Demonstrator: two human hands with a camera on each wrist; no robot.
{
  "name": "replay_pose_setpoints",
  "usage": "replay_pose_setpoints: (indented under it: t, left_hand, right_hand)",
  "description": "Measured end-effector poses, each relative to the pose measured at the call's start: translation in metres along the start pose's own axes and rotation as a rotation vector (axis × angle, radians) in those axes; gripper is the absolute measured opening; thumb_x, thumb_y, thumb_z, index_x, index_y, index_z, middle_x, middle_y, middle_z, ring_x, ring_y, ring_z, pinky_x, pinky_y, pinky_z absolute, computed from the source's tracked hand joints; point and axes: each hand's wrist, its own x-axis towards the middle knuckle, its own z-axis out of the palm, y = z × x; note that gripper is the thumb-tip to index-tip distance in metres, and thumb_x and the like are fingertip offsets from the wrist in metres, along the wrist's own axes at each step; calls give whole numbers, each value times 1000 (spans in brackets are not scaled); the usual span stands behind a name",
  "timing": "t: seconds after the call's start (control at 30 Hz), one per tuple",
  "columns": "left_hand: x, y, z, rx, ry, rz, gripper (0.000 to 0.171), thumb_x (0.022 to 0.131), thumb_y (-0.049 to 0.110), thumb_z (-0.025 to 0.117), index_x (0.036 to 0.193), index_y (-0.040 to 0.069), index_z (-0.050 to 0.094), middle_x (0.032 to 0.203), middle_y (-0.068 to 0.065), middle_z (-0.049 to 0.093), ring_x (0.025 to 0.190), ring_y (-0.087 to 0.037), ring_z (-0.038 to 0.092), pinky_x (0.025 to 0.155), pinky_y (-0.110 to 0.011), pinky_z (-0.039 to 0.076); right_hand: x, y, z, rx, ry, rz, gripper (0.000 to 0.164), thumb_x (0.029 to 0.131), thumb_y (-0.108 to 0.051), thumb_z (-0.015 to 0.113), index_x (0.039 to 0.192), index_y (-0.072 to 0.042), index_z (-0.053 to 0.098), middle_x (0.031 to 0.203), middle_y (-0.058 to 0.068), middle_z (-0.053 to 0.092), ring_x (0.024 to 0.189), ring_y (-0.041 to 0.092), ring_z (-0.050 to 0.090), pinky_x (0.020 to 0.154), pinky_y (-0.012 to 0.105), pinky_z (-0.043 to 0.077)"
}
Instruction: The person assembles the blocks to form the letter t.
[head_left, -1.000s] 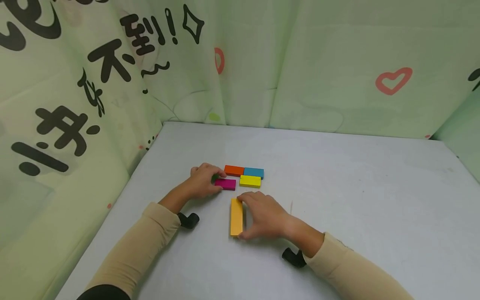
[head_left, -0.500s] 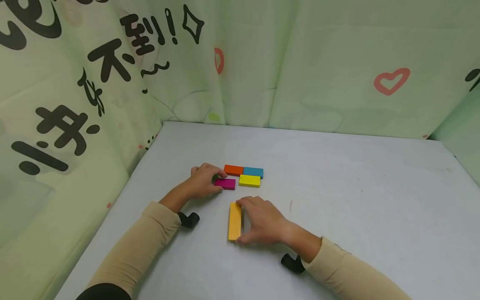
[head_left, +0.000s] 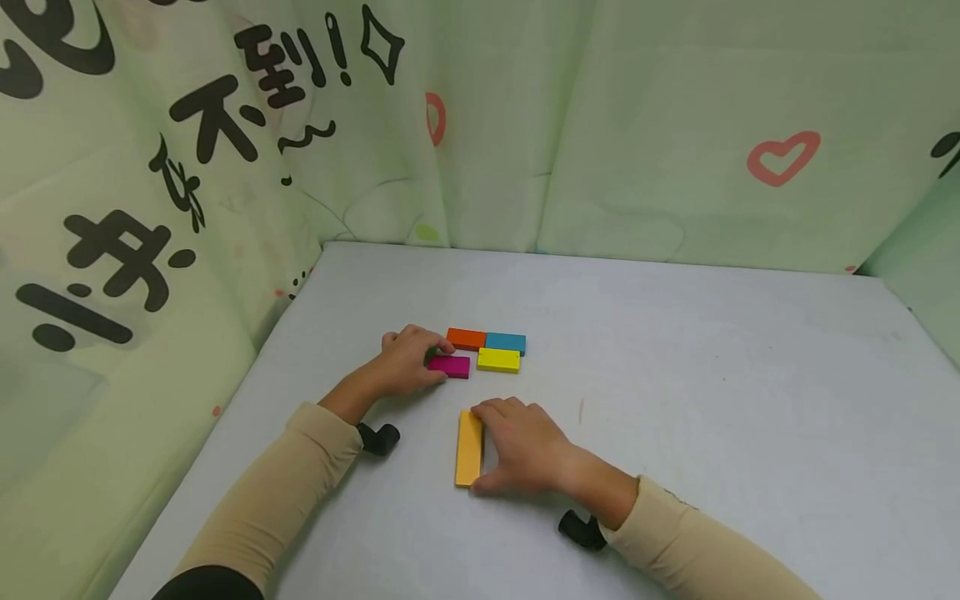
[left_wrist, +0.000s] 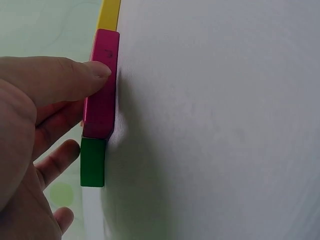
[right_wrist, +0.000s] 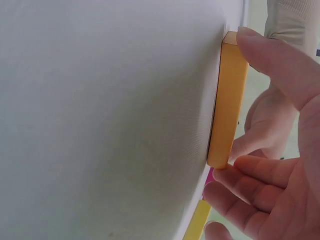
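Note:
My left hand (head_left: 407, 362) pinches the magenta wooden block (head_left: 456, 367), its thumb on the near side, as the left wrist view shows. Against the block's left end sits a green block (left_wrist: 93, 162), mostly hidden by the fingers in the head view. Nearer to me, my right hand (head_left: 528, 448) holds an amber block (head_left: 468, 450) by its two short ends, thumb at the near end and fingertips at the far end. That block lies lengthwise, pointing away from me, apart from the others.
An orange-red block (head_left: 466, 338) and a blue block (head_left: 506, 343) lie end to end behind. A yellow block (head_left: 498, 360) sits in front of the blue one, right of the magenta. The white table (head_left: 712, 417) meets a pale green printed curtain (head_left: 660, 125).
My right hand has drawn the amber block a little toward me and slightly left, away from the other blocks. My left hand stays at the magenta block.

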Motion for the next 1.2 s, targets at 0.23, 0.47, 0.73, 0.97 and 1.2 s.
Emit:
replay_pose_setpoints:
  t: [0.23, 0.47, 0.73, 0.97, 1.2]
  left_hand:
    - [2, 0, 1, 5, 1, 3, 32, 90, 24, 77, 120, 17, 68, 129, -6, 60, 133, -29, 37, 107, -55, 22]
    - [1, 0, -1, 9, 9, 7, 32, 90, 24, 77, 119, 17, 69, 125, -4, 61, 132, -29, 37, 107, -55, 21]
    - [-2, 3, -1, 50, 24, 17, 30, 90, 23, 77, 118, 17, 70, 122, -3, 64, 130, -29, 40, 107, -58, 22]
    - [-2, 3, 0, 70, 30, 17, 28, 90, 24, 77, 117, 18, 71, 122, -5, 63, 128, -29, 42, 107, -58, 23]
    - [-4, 4, -1, 56, 27, 22, 25, 90, 24, 77, 113, 18, 71, 118, -3, 64, 127, -28, 43, 106, -58, 23]
  right_hand:
    - [0, 0, 0, -9, -3, 25, 90, 74, -54, 84, 140, -2, 50, 139, 11, 54, 123, 30, 50, 96, 47, 44]
    - [1, -1, -1, -7, -6, 34, 92, 73, -55, 85, 140, -2, 50, 140, 11, 53, 124, 30, 49, 96, 48, 44]
    - [0, 0, -1, -3, -17, 37, 95, 73, -57, 84, 143, -3, 48, 143, 11, 51, 126, 31, 47, 98, 49, 43]
    - [1, 6, -2, 37, -33, 44, 95, 75, -57, 82, 147, -6, 46, 148, 9, 48, 130, 30, 46, 102, 51, 42]
    - [1, 7, -3, 52, -38, 44, 91, 76, -54, 83, 145, -6, 48, 146, 10, 50, 129, 31, 47, 101, 52, 43]
